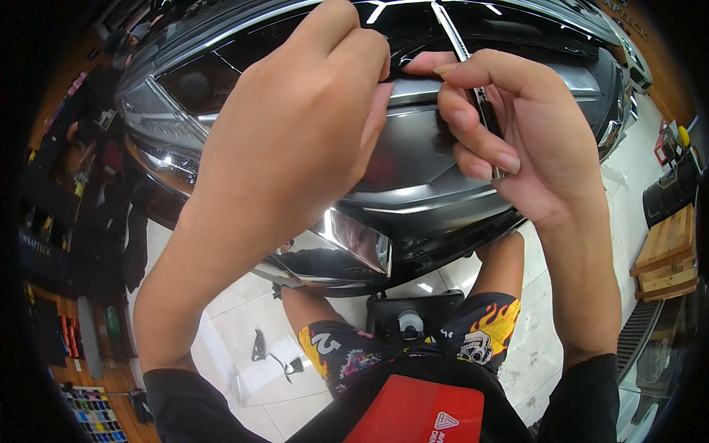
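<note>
Knife (453, 33) in the right hand (539, 118), left hand (295, 111) curled up, car (413, 148) dead ahead

Closest in, there's a red panel (413, 413) against the person's front, black sleeves (196, 402) either side. Then the hands, up near each other. The right one's grip is wrapped around the slim knife, thumb and fingers both on it, top end pointing up and a bit left, in front of the car from here. The left is curled with its back to us; fingertips are hidden, so can't tell if that grip has anything in it. Below: patterned shorts (413, 358), legs apart. Past those, the dark car, with a chrome piece (362, 236) by its lower front edge and a headlight (177, 111) toward its left end. Dark scraps (258, 345) on the tile floor (251, 299), left of the shorts. Farther right, a wooden box (668, 240).
</note>
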Tool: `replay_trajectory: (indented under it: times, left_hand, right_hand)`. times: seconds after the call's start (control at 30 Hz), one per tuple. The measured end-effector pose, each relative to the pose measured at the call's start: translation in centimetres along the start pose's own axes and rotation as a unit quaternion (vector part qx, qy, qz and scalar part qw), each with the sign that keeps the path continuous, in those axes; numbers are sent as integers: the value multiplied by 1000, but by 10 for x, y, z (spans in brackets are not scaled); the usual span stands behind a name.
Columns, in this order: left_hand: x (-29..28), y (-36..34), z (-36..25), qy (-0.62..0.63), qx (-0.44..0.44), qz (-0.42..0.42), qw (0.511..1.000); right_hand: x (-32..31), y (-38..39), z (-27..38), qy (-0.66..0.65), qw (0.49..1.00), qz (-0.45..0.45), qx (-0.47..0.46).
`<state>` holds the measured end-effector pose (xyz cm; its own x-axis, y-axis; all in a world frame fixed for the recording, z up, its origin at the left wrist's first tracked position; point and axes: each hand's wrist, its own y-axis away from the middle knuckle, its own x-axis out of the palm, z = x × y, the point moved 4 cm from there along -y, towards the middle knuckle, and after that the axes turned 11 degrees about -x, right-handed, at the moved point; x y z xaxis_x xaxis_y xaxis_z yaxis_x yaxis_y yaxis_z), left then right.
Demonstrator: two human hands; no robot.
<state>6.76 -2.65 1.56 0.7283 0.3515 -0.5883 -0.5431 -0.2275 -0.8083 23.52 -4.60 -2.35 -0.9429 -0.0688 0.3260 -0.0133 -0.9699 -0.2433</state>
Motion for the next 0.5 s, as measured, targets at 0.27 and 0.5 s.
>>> replay_trajectory:
  times: [0.27, 0.5]
  left_hand:
    - [5, 0, -7, -142, -104, 69, 982]
    - [10, 2, -5, -167, -115, 84, 976]
  right_hand:
    - [-1, 1, -1, -11, 1000, -6, 6]
    - [1, 1, -1, 1, 1000, -3, -12]
